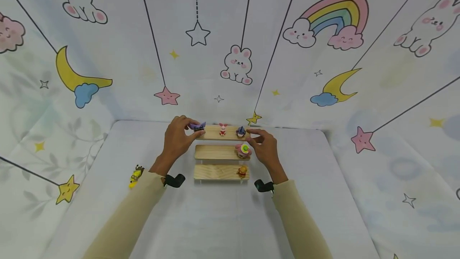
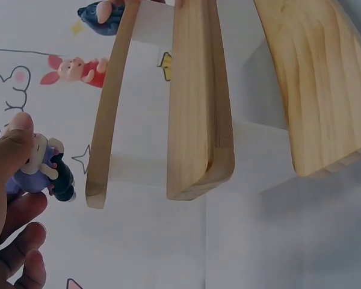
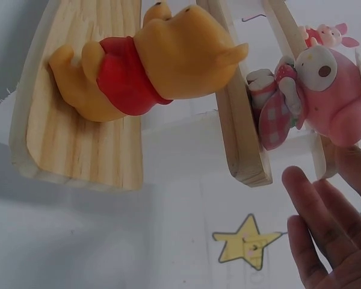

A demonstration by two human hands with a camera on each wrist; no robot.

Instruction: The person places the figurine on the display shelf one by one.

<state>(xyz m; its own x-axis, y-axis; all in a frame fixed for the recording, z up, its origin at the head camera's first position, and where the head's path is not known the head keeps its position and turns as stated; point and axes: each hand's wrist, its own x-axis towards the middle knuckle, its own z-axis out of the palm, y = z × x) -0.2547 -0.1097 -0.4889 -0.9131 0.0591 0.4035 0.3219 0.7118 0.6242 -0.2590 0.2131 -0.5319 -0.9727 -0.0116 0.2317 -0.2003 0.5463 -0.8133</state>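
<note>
My left hand [image 1: 178,135] pinches a small purple-hooded figurine [image 2: 41,165] with a white face between thumb and fingers. It is at the left end of the top wooden shelf [image 1: 212,134]; in the left wrist view a narrow gap shows between figurine and shelf. My right hand [image 1: 265,146] is at that shelf's right end, fingers loosely extended; whether they touch the shelf is unclear. A pink-and-red piglet figurine [image 1: 223,130] stands mid-shelf, and a blue donkey figurine [image 1: 240,131] stands beside the right fingertips.
Lower wooden shelves step down in front: the middle shelf [image 1: 215,152] bears a pink figurine [image 3: 334,99], the bottom shelf [image 1: 215,172] a yellow bear figurine [image 3: 168,60] in a red shirt. Yellow figurines [image 1: 136,176] lie on the white tabletop [image 1: 215,219] beside the left forearm. A printed backdrop stands behind.
</note>
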